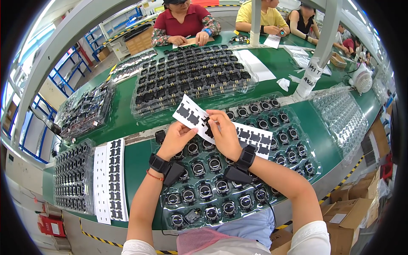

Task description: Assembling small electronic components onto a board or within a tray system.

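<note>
A white sheet of black die-cut stickers [190,114] is held over the tray, bent in the middle. My left hand [177,138] is closed on its lower left edge, thumb on top. The fingers of my right hand [225,135] are pinched at a black sticker [207,126] in the sheet's middle; I cannot tell whether it is lifted off. Past my right hand the sheet's other end [256,141] sticks out. Below both hands lies a clear plastic tray [312,146] with rows of round black watch-like modules [205,190]. Both wrists wear black strapped devices with cables.
More sticker sheets [115,182] and a filled tray [73,178] lie at left. Stacked trays of black frames [182,80] stand beyond, with clear trays [340,119] at right. A metal post [312,72] rises at the right. Co-workers sit across the green table [123,127]; cardboard boxes [350,216] stand lower right.
</note>
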`<control>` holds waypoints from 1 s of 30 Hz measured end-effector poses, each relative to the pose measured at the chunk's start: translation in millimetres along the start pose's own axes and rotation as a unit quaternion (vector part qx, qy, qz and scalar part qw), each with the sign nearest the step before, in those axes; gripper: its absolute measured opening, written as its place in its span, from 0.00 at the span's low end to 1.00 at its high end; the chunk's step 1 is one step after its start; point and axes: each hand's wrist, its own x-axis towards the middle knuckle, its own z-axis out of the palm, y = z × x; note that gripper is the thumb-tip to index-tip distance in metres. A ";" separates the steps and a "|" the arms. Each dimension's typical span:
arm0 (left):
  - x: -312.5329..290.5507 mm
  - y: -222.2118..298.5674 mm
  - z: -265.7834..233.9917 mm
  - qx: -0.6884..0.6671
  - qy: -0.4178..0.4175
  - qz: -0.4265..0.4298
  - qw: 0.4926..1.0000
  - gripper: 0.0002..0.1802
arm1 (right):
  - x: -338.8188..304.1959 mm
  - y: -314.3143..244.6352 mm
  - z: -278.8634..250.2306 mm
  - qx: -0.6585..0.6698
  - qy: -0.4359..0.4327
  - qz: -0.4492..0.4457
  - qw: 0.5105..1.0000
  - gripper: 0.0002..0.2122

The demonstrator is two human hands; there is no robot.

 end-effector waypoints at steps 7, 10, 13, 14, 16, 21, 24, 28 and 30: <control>3.4 17.4 13.6 -0.051 0.001 -0.065 0.997 0.14 | 0.0 10.6 -5.1 -0.029 0.060 -0.009 0.998 0.06; 0.9 19.7 4.3 -0.002 0.049 -0.098 0.994 0.16 | -1.8 4.6 1.0 0.006 0.073 0.043 0.996 0.07; 1.0 21.6 4.1 -0.036 0.066 -0.052 0.996 0.19 | -0.9 -3.7 0.3 0.079 0.069 0.104 0.989 0.08; 0.1 26.9 4.2 -0.033 0.045 -0.043 0.997 0.20 | 0.5 -6.4 -0.5 0.080 0.072 0.118 0.987 0.09; 3.3 34.5 3.9 -0.014 -0.002 -0.024 1.000 0.20 | 4.3 -11.2 -5.1 0.077 0.110 0.124 0.983 0.10; 12.6 33.0 8.0 0.302 0.022 0.027 0.953 0.13 | 8.3 21.1 -4.0 0.024 0.171 0.048 0.984 0.11; 18.6 31.8 17.5 0.456 0.015 0.078 0.887 0.08 | 9.2 23.2 -5.3 -0.188 0.245 -0.066 0.949 0.11; 32.3 23.8 32.3 0.598 -0.009 0.092 0.796 0.07 | 5.9 -2.7 -4.8 0.061 0.146 0.088 0.984 0.10; 38.4 19.1 37.7 0.663 0.013 0.092 0.743 0.08 | 2.2 -4.0 -2.3 0.133 0.072 0.068 0.986 0.07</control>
